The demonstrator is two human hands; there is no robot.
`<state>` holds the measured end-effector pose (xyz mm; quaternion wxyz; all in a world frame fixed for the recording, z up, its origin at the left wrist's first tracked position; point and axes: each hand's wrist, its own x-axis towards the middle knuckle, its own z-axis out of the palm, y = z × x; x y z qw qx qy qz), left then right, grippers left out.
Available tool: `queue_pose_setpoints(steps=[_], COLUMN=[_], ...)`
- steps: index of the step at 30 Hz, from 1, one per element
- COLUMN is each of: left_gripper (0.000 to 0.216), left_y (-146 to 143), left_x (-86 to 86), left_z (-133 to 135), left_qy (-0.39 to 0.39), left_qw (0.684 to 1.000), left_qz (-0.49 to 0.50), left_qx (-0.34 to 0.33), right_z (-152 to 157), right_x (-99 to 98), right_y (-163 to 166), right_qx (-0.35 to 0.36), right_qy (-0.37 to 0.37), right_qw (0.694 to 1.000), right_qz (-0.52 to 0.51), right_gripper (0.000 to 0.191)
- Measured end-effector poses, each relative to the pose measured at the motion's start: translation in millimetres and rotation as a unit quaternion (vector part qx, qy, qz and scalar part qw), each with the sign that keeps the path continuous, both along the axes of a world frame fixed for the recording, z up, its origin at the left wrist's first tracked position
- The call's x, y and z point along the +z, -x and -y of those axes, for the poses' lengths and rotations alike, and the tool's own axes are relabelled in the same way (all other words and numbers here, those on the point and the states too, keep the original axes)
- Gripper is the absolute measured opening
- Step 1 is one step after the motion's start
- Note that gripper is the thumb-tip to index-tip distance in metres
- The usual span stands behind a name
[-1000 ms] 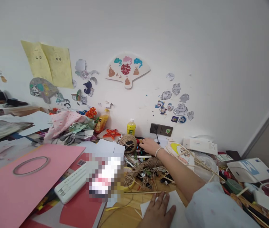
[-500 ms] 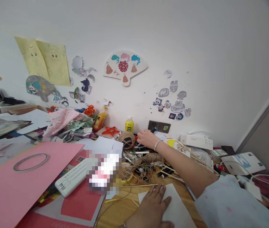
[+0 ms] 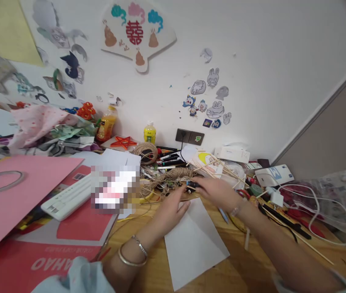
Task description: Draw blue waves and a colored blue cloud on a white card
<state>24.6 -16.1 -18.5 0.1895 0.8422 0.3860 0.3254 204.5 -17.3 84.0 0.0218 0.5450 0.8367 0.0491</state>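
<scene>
A sheet of white paper lies on the wooden table. My right hand is above its far edge, closed on a black marker with a blue part. Left of it, my left hand reaches over the paper's left edge, thumb apart from the fingers. Its fingertips are close to the marker's blue part; whether they touch it I cannot tell. A bundle of brown twine lies just behind both hands.
Several pens lie by a twine roll. A yellow bottle and an orange drink bottle stand against the wall. Pink card and a white power bank are left; white cables lie right.
My right hand has come back from the pen pile with the marker, down to the paper. My left hand has lifted off the paper and moved toward it. The view has tilted down and rightward.
</scene>
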Motion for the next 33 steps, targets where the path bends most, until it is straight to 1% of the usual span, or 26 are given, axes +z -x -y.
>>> queue_pose_setpoints(steps=[2, 3, 6, 8, 9, 12, 15, 17, 20, 22, 25, 27, 28, 30, 31, 33], left_gripper=[0.044, 0.041, 0.026, 0.028, 0.031, 0.037, 0.037, 0.036, 0.035, 0.036, 0.040, 0.042, 0.043, 0.044, 0.044, 0.040], left_y=[1.0, 0.7, -4.4, -9.0, -10.7, -12.6, -11.8, -11.6, -10.5, -8.6, -6.1, -6.4, -7.0, -8.4, -8.8, -8.6], left_x=[4.7, 6.2, 6.7, 4.1, 2.5, -0.5, -0.2, 0.2, 0.3, 0.5, 1.7, 2.6, 3.0, 3.6, 3.9, 4.4], left_z=[4.1, 7.0, 16.3, 20.1, 20.9, 20.8, 20.3, 20.8, 21.5, 21.4, 20.3, 18.9, 18.0, 15.9, 14.8, 13.2], left_qy=[-0.046, -0.081, -0.174, -0.209, -0.223, -0.239, -0.222, -0.214, -0.192, -0.152, -0.029, 0.056, 0.084, 0.110, 0.114, 0.115], left_qw=[0.999, 0.997, 0.978, 0.963, 0.958, 0.956, 0.963, 0.966, 0.972, 0.981, 0.997, 0.998, 0.996, 0.991, 0.990, 0.989], left_qz=[0.011, -0.005, -0.108, -0.159, -0.169, -0.163, -0.147, -0.143, -0.130, -0.113, -0.065, -0.002, 0.029, 0.072, 0.082, 0.088], left_qx=[0.014, 0.004, -0.045, -0.057, -0.057, -0.054, -0.041, -0.040, -0.049, -0.045, -0.028, -0.019, -0.014, -0.003, 0.001, 0.003], right_z=[24.6, 34.0, 50.4, 54.0, 54.5, 53.9, 53.2, 53.2, 53.8, 53.6, 51.5, 49.9, 49.5, 49.4, 49.7, 50.3], right_x=[-27.1, -39.3, -66.8, -78.4, -82.8, -92.3, -97.3, -97.5, -92.8, -87.3, -80.7, -80.1, -81.1, -84.6, -86.6, -89.9], right_y=[-1.5, -1.0, -0.5, -4.5, -8.2, -22.2, -33.4, -37.3, -41.5, -45.9, -53.9, -56.8, -56.9, -55.0, -53.4, -50.8], right_qx=[-0.018, -0.027, -0.025, -0.005, 0.003, 0.018, 0.056, 0.088, 0.117, 0.117, 0.096, 0.089, 0.088, 0.077, 0.065, 0.029], right_qy=[0.048, 0.054, 0.066, 0.051, 0.036, -0.041, -0.130, -0.176, -0.216, -0.234, -0.242, -0.225, -0.214, -0.195, -0.190, -0.184], right_qw=[0.997, 0.995, 0.984, 0.980, 0.981, 0.987, 0.983, 0.976, 0.964, 0.959, 0.956, 0.958, 0.958, 0.953, 0.945, 0.914], right_qz=[-0.057, -0.085, -0.165, -0.191, -0.190, -0.156, -0.114, -0.095, -0.099, -0.109, -0.133, -0.154, -0.167, -0.216, -0.258, -0.360], right_gripper=[0.030, 0.028, 0.019, 0.016, 0.013, 0.008, 0.013, 0.018, 0.022, 0.022, 0.022, 0.021, 0.020, 0.016, 0.018, 0.028])
